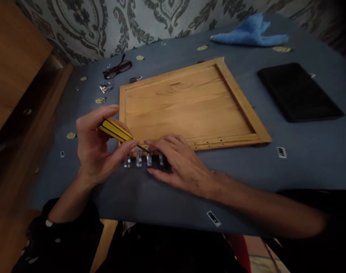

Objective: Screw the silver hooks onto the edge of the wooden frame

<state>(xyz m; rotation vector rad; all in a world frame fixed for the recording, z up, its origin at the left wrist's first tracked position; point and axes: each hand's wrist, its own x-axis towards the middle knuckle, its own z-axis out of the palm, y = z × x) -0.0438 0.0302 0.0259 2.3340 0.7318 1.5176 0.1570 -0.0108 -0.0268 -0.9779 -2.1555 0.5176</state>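
My left hand (97, 146) is closed around a yellow-and-black screwdriver (116, 130), its thin shaft angled down to the near edge of a framed wooden panel (178, 102). Along that edge are several shiny curved metal hooks (138, 159). The screwdriver's tip meets the edge close to one hook (149, 159). My right hand (180, 163) curls around the hooks, with the index finger on the panel's edge and the thumb below, beside the same hook. Its palm side and part of the hooks are hidden. Small dark holes (208, 144) show in the frame to its right.
On the blue-grey tablecloth lie glasses (118, 69) and a small metal piece (106, 87) at the back left. A blue cloth (251, 32) and a black tablet (299, 93) lie to the right. A wooden cabinet (16, 68) borders the left side; a patterned wall stands behind.
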